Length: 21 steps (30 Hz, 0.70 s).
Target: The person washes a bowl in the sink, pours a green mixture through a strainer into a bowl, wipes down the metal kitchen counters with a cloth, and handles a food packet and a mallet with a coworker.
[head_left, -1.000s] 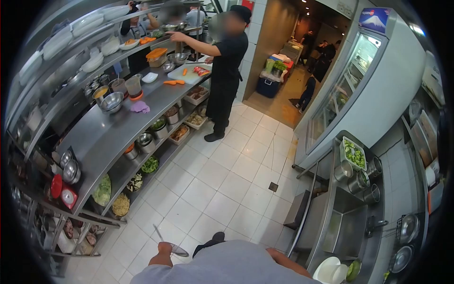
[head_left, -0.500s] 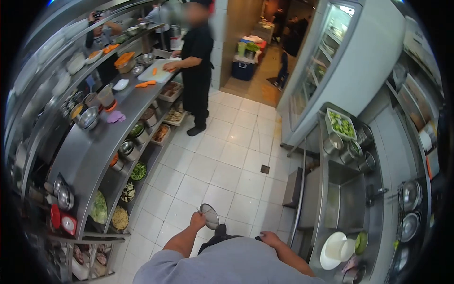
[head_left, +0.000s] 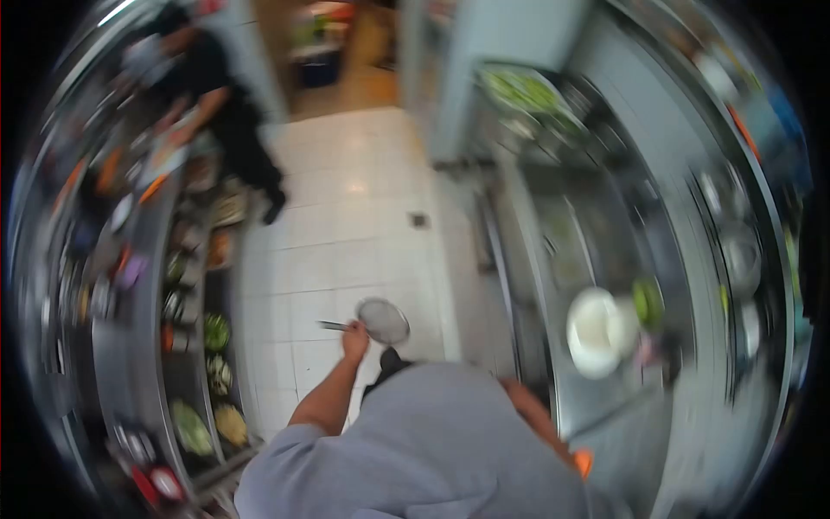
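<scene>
My left hand is closed round the handle of a round mesh strainer, close to its rim. The strainer hangs over the tiled floor, its handle end sticking out to the left of my fist. On the right, my forearm shows beside my grey shirt. My right hand's fingers are hidden or smeared, so what they do cannot be told. A small orange thing is by that arm, too blurred to name. Nearest on that side is the steel sink counter, bearing a white round-based item and a green item.
A co-worker in black stands at the left counter, forearms over it. Shelves below hold food containers, including greens. A tray of cut greens sits beyond the sink. White floor tiles run between both counters.
The view has swung right and blurred, bringing the sink counter closer. The strainer stays in my left hand, its handle now showing. My right hand, visible before by my waist, no longer shows clearly.
</scene>
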Each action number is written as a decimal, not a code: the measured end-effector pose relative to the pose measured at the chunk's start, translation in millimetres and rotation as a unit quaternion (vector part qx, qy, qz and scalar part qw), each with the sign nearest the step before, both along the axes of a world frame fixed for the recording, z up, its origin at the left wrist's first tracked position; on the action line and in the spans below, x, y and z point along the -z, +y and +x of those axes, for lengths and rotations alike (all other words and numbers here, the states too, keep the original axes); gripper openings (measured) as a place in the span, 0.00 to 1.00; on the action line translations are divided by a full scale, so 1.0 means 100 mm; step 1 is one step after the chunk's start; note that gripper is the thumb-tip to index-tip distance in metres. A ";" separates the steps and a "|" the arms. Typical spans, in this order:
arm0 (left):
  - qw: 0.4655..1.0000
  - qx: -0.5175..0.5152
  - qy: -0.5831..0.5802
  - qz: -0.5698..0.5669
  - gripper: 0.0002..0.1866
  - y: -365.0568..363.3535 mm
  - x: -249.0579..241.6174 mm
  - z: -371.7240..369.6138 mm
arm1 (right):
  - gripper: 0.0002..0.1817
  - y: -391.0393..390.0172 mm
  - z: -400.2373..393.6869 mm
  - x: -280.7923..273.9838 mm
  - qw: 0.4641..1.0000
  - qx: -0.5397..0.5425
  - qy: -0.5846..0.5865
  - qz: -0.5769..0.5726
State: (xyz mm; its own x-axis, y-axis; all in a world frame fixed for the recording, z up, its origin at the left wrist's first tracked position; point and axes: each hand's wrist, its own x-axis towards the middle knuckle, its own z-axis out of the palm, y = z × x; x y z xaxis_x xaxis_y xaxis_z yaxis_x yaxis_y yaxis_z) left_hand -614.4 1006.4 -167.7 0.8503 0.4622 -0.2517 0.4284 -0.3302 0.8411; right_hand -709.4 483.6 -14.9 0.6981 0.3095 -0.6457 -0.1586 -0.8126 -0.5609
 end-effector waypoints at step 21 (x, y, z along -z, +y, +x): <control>0.800 0.380 -0.014 -0.464 0.12 -5.32 -3.09 1.12 | 0.28 -2.40 0.17 -1.20 0.636 0.679 -0.310 0.196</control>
